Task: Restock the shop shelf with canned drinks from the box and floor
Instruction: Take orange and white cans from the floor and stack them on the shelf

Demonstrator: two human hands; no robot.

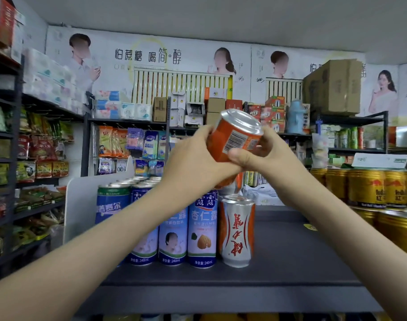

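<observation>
Blue cans [201, 228] fill the left of the shelf [290, 262]. Left hand [193, 156] and right hand [267, 149] clasp the orange can [235, 135] between them, tilted, silver end up, above a standing can [237, 230]. Open room lies rightward, before the gold cans [369, 188]; it likely needs uprighting first.

glossy metal orange can [236, 135], matt grey shelf [290, 256], brown cardboard box [332, 86]

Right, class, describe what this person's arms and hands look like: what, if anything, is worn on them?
Both arms are bare as far as the picture shows: no sleeve on the left forearm or the right forearm. The left hand and right hand wear no gloves, and no ring, watch or bracelet is visible.
</observation>
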